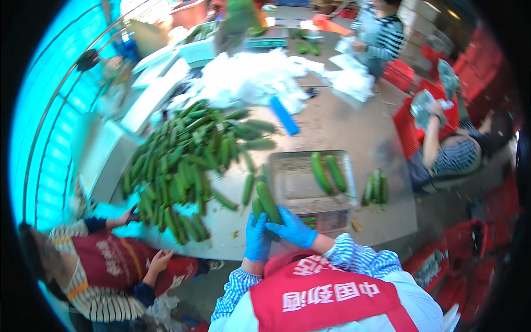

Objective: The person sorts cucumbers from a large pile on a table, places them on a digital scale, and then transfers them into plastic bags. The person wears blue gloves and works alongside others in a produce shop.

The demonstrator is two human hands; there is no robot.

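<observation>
My left hand [258,240] and my right hand [293,229], both in blue gloves, meet at the table's near edge around two green cucumbers [269,202]. Their upper ends stick out above my fingers; the lower ends are partly hidden by the gloves. Just beyond my right hand is a weighing scale with a metal pan [290,182]. Two more cucumbers [327,172] lie on the right side of that pan. A small group of cucumbers [376,187] rests on the table right of the scale. To the left spreads a large cucumber pile [186,162].
A blue strip-shaped object [284,116] lies near white plastic bags [253,74] on the table [352,120]. White foam boxes [112,153] line the left. A co-worker [112,269] reaches toward the pile. Another person [452,149] sits right by red crates [408,120]; others stand beyond.
</observation>
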